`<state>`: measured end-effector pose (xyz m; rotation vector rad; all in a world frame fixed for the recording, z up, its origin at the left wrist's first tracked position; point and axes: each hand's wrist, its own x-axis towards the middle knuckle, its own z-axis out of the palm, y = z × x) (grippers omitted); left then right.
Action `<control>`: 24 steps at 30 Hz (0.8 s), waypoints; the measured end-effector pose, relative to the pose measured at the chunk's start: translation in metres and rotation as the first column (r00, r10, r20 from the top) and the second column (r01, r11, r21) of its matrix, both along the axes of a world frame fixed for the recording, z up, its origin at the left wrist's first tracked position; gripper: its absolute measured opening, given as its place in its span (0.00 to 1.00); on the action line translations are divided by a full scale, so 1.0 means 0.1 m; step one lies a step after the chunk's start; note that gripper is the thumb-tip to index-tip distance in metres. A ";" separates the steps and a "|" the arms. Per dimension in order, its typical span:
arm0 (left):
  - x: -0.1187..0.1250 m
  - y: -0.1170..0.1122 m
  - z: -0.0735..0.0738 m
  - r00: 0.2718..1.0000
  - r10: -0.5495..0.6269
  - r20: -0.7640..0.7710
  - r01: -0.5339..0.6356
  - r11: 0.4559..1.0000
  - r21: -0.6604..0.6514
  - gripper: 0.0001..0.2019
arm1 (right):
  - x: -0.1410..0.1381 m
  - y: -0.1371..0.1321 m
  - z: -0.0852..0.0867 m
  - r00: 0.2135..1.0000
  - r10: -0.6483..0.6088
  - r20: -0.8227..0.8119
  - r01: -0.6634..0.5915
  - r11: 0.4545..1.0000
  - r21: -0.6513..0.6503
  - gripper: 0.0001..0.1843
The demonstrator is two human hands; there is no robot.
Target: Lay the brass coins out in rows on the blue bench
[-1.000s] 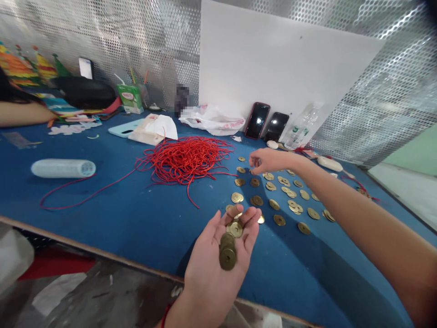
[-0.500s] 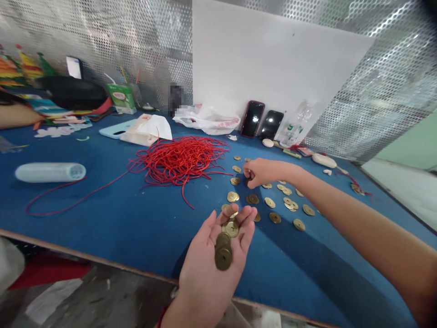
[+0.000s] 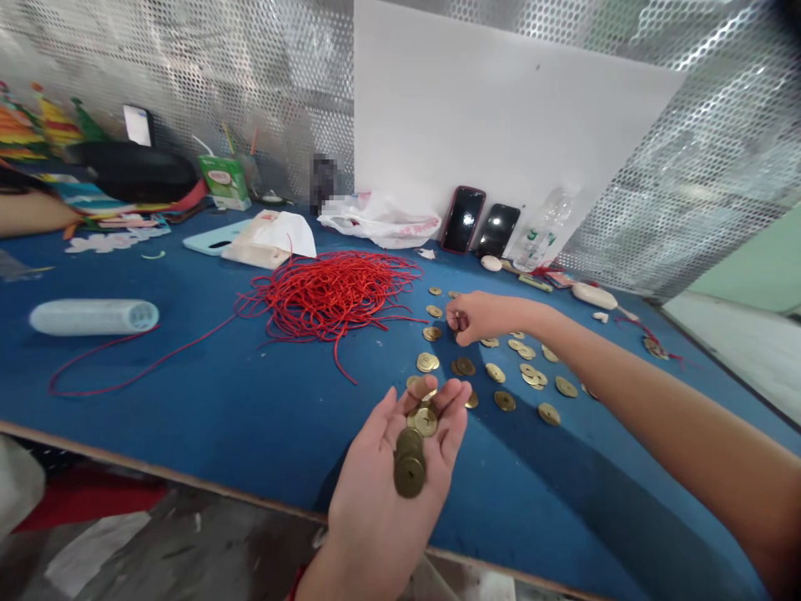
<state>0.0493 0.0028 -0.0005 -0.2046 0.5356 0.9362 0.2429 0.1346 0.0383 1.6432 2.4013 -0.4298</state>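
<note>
My left hand is cupped palm up at the front of the blue table, holding several brass coins with square holes in a loose stack. My right hand reaches out over the loose brass coins scattered across the table. Its fingertips are pinched around a small dark edge that looks like a coin. A tangled heap of red cord lies just left of the scattered coins, with one strand trailing further left.
A white plastic tube lies at the left, beyond it a co-worker's forearm. Along the back stand two phones, a plastic bottle and a white bag, against a white board and perforated metal. The table's front edge is near.
My right hand has dropped a little toward the table compared with a second ago, and the view has shifted slightly. My left hand keeps its coins.
</note>
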 end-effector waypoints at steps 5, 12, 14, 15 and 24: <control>0.00 0.01 0.04 1.000 -0.011 0.010 0.011 1.000 0.001 0.16 | 0.15 -0.08 0.17 0.996 -0.063 0.065 0.064 0.998 -0.002 0.17; 0.01 0.01 0.04 1.000 0.018 -0.010 -0.019 1.000 -0.012 0.14 | 0.38 -0.17 0.11 0.990 -0.073 0.121 0.077 0.997 -0.027 0.18; 0.01 0.01 0.04 1.000 0.004 -0.008 -0.004 1.000 -0.009 0.15 | 0.39 -0.19 0.07 0.994 -0.068 0.091 0.070 0.998 -0.011 0.19; 0.01 0.01 0.03 1.000 -0.007 -0.012 0.007 1.000 -0.008 0.15 | 0.38 -0.19 0.05 0.994 -0.068 0.080 0.069 0.998 -0.001 0.19; 0.01 0.01 0.01 1.000 -0.017 -0.022 0.017 1.000 -0.008 0.17 | 0.30 -0.20 0.02 0.993 -0.111 0.033 0.113 0.992 -0.052 0.11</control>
